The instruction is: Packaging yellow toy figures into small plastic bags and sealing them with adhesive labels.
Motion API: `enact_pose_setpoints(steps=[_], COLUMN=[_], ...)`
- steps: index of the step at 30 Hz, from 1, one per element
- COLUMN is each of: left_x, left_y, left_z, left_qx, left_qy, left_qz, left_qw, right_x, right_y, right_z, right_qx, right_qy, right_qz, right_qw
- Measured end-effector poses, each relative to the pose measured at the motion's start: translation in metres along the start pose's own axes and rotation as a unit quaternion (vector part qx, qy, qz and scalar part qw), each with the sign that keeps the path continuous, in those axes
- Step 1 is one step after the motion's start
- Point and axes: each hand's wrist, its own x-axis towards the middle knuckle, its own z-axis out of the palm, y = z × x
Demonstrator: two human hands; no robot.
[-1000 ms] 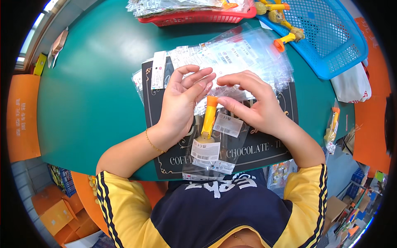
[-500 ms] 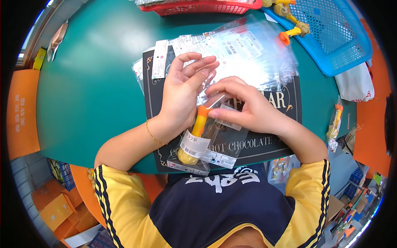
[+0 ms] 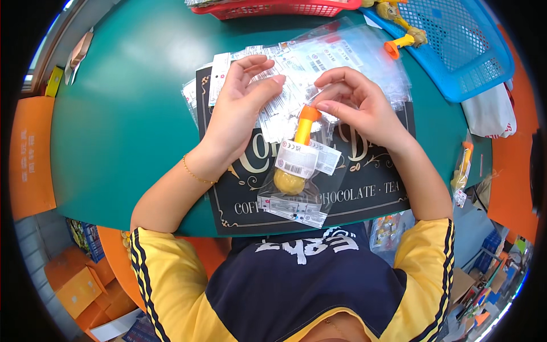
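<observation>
In front of me a yellow toy with an orange end and a round, dull-yellow lower part (image 3: 289, 181) lies inside a clear plastic bag (image 3: 312, 185). A white barcode label wraps its middle. My right hand (image 3: 359, 105) pinches at the top of this bag, thumb and forefinger together beside the toy's orange end. To the left, my left hand (image 3: 242, 94) is raised with curled fingers and the thumb apart, holding nothing visible. Beneath and beyond both hands spreads a pile of flat clear bags (image 3: 364, 80) with printed white cards.
A black printed mat (image 3: 228, 199) lies on the green table (image 3: 125, 114). At the far edge stands a red basket (image 3: 273, 10); a blue basket (image 3: 456, 68) with similar toys (image 3: 405, 41) is far right. Another bagged toy (image 3: 464, 165) lies near the right edge.
The bagged toy has moved up and to the right and stands straighter. My left hand has come off it, shifting left; my right hand has moved up and right with it.
</observation>
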Motion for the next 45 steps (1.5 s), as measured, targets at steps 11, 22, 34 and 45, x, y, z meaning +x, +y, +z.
enact_pose_setpoints(steps=[11, 22, 34, 45], left_x=[-0.01, -0.01, -0.014, -0.024], left_y=[0.013, 0.01, 0.0, 0.009], left_z=[0.009, 0.009, 0.009, 0.02], left_qx=[0.307, 0.227, 0.28, 0.261], left_qy=[-0.119, -0.121, -0.155, -0.216], left_qz=[-0.016, -0.077, 0.015, -0.108], left_qw=[0.944, 0.963, 0.947, 0.935], right_x=[0.001, 0.003, 0.002, 0.0], right_y=[-0.004, -0.006, -0.01, -0.019], right_z=[-0.013, -0.016, -0.04, -0.044], right_qx=[-0.033, 0.091, 0.069, -0.03], right_qy=[-0.04, -0.055, -0.098, -0.159], right_qz=[-0.002, 0.021, 0.12, 0.16], right_qw=[0.999, 0.994, 0.985, 0.974])
